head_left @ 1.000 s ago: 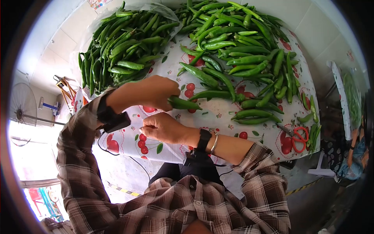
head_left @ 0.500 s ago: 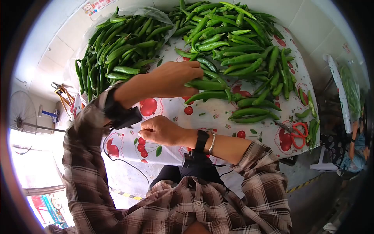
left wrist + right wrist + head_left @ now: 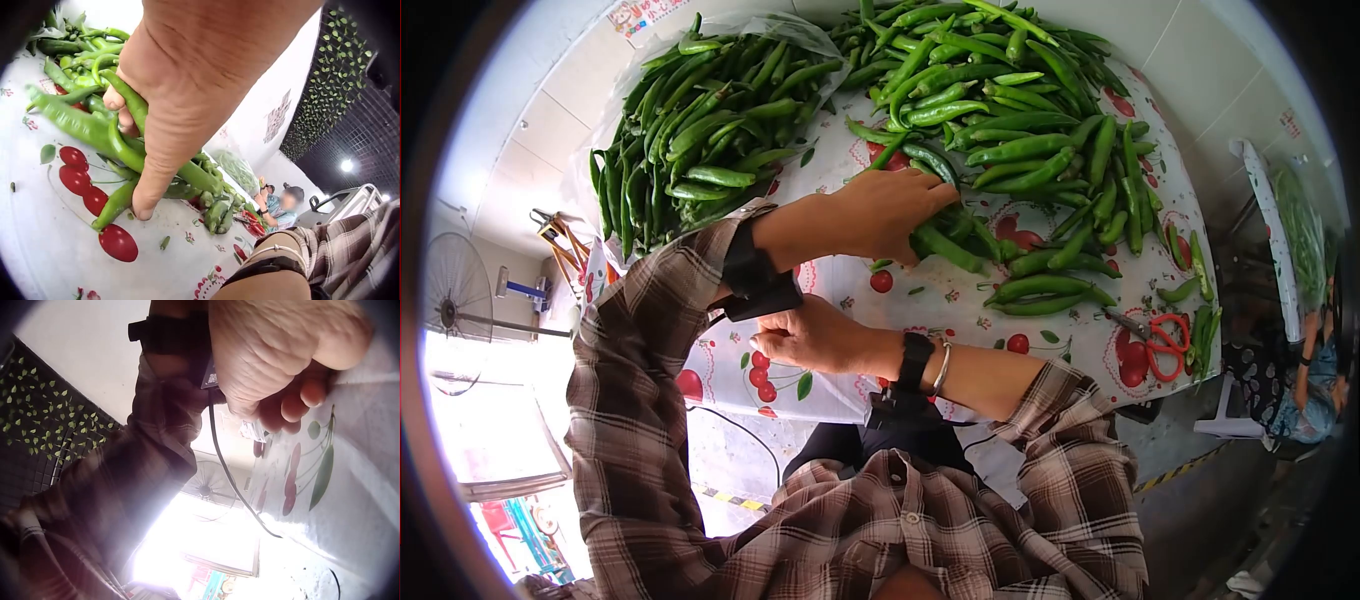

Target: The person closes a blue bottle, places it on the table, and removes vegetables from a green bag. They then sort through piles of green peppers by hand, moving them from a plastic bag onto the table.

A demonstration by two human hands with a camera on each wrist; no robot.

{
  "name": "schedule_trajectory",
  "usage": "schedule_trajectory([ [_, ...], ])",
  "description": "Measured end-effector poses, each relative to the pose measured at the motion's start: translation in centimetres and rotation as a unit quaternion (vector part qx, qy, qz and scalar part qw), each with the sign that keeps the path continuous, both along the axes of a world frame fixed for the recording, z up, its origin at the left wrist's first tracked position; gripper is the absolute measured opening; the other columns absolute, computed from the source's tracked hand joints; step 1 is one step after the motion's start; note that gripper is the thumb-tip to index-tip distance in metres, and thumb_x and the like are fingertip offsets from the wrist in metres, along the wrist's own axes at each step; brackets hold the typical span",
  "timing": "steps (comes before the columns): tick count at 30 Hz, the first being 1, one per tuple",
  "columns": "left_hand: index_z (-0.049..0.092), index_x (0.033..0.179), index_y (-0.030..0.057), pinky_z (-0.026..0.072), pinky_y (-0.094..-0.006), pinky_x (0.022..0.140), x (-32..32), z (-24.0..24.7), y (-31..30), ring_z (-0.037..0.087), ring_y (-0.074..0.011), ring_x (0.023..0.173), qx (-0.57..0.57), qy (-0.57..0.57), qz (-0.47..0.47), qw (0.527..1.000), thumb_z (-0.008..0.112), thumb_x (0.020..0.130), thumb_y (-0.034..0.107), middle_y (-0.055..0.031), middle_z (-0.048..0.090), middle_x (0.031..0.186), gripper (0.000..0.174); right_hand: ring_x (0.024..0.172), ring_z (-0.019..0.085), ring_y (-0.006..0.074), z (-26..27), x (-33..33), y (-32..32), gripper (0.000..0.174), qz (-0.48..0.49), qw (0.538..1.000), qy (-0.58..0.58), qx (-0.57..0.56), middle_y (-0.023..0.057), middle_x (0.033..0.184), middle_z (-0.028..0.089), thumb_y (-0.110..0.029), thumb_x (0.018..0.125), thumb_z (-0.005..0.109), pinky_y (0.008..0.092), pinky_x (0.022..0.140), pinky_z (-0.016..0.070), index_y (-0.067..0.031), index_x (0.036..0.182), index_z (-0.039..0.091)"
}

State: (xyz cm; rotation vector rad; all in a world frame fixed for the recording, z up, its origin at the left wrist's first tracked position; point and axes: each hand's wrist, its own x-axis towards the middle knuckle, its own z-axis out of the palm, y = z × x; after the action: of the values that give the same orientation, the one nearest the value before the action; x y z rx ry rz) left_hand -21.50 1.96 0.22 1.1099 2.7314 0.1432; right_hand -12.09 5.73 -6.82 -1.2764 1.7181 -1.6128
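My left hand reaches across the table, with its thumb and fingers curled around long green peppers in the small middle group. One pepper shows below the hand in the head view; the palm hides part of the bunch. In the left wrist view the thumb comes down beside a pepper tip, close over the tablecloth. My right hand rests near the table's front edge, fingers loosely curled and holding nothing.
A clear plastic bag heaped with green peppers stands at the back left. Another large pepper pile fills the back right. Scissors with red handles lie at the right beside several loose peppers. A cherry-print cloth covers the table.
My left hand has moved right from the table's left-centre, carrying a green pepper to the middle group, where its fingers now curl among the peppers. The right hand has stayed in place.
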Motion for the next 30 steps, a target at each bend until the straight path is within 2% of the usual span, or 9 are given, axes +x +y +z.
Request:
schedule_trajectory([
  [5,0.046,0.103,0.0066,0.0446,-0.0389,0.077,1.0,1.0,-1.0,0.051,-0.0278,0.099,-0.012,0.025,-0.018,0.999,0.077,0.057,0.021,-0.0106,0.052,0.099,0.058,0.050,0.048,0.0261,0.6,-0.3,0.2,0.025,0.026,0.999,0.009,0.044,0.0147,0.057,0.050,-0.020,0.083,0.055,0.0348,0.051,0.0391,-0.0001,0.068,0.053],
  [9,0.046,0.104,0.0079,0.0450,-0.0395,0.074,1.7,0.2,-2.5,0.053,-0.0283,0.094,0.025,0.030,-0.037,0.999,0.074,0.060,0.019,-0.0100,0.053,0.095,0.054,0.053,0.051,0.0285,0.3,0.0,-0.1,0.026,-0.001,1.000,0.020,0.010,0.0163,0.058,0.053,-0.022,0.081,0.055,0.0367,0.054,0.0401,-0.0004,0.066,0.056],
  [11,0.046,0.104,0.0093,0.0458,-0.0401,0.071,2.0,-0.1,-3.0,0.054,-0.0284,0.090,0.033,0.004,-0.006,0.999,0.073,0.062,0.018,-0.0098,0.054,0.092,0.051,0.055,0.054,0.0299,0.4,0.1,-0.1,0.028,-0.016,1.000,0.012,-0.003,0.0160,0.058,0.055,-0.024,0.080,0.055,0.0381,0.056,0.0413,-0.0015,0.064,0.058],
  [14,0.046,0.103,0.0092,0.0458,-0.0415,0.068,2.2,-0.1,-3.7,0.055,-0.0289,0.088,-0.007,-0.002,0.025,1.000,0.072,0.063,0.018,-0.0099,0.055,0.087,0.049,0.051,0.048,0.0238,0.4,0.0,0.0,0.025,0.007,1.000,-0.004,0.003,0.0166,0.058,0.050,-0.019,0.082,0.057,0.0356,0.052,0.0379,0.0010,0.068,0.052],
  [18,0.048,0.102,0.0069,0.0458,-0.0375,0.067,2.7,2.3,-5.1,0.057,-0.0286,0.079,0.008,-0.002,0.099,0.995,0.070,0.066,0.019,-0.0118,0.056,0.084,0.044,0.056,0.055,0.0271,0.6,-0.1,0.1,0.025,0.014,0.999,-0.012,0.033,0.0154,0.059,0.055,-0.023,0.080,0.055,0.0371,0.056,0.0413,-0.0012,0.067,0.058],
  [21,0.054,0.102,0.0026,0.0464,-0.0304,0.069,2.2,2.9,-7.4,0.057,-0.0142,0.073,0.235,-0.173,0.238,0.927,0.069,0.064,0.010,-0.0066,0.060,0.079,0.041,0.056,0.055,0.0266,0.5,-0.1,0.2,0.026,0.016,0.999,-0.017,0.024,0.0157,0.060,0.055,-0.022,0.080,0.055,0.0367,0.056,0.0407,-0.0003,0.067,0.057],
  [22,0.057,0.099,0.0012,0.0461,-0.0283,0.070,2.0,2.7,-8.2,0.055,-0.0105,0.075,0.229,-0.194,0.291,0.908,0.069,0.065,0.011,-0.0035,0.060,0.082,0.038,0.056,0.054,0.0268,0.5,-0.1,0.1,0.026,0.017,1.000,-0.020,0.016,0.0158,0.060,0.054,-0.022,0.080,0.056,0.0366,0.055,0.0402,0.0001,0.067,0.056],
  [25,0.059,0.097,0.0007,0.0459,-0.0263,0.071,1.4,2.3,-9.8,0.056,-0.0107,0.076,0.295,-0.242,0.299,0.875,0.065,0.069,0.013,-0.0045,0.060,0.086,0.032,0.054,0.051,0.0257,0.7,-0.1,0.2,0.026,0.022,0.999,-0.033,0.030,0.0151,0.059,0.052,-0.022,0.080,0.056,0.0362,0.054,0.0391,0.0006,0.069,0.055],
  [30,0.059,0.103,0.0007,0.0476,-0.0289,0.074,1.3,2.0,-10.1,0.058,-0.0152,0.080,0.477,-0.396,0.308,0.722,0.062,0.076,0.018,-0.0067,0.060,0.093,0.032,0.052,0.048,0.0235,0.6,-0.1,0.2,0.026,0.028,0.998,-0.046,0.040,0.0142,0.058,0.051,-0.023,0.081,0.056,0.0352,0.054,0.0383,0.0006,0.069,0.054],
])
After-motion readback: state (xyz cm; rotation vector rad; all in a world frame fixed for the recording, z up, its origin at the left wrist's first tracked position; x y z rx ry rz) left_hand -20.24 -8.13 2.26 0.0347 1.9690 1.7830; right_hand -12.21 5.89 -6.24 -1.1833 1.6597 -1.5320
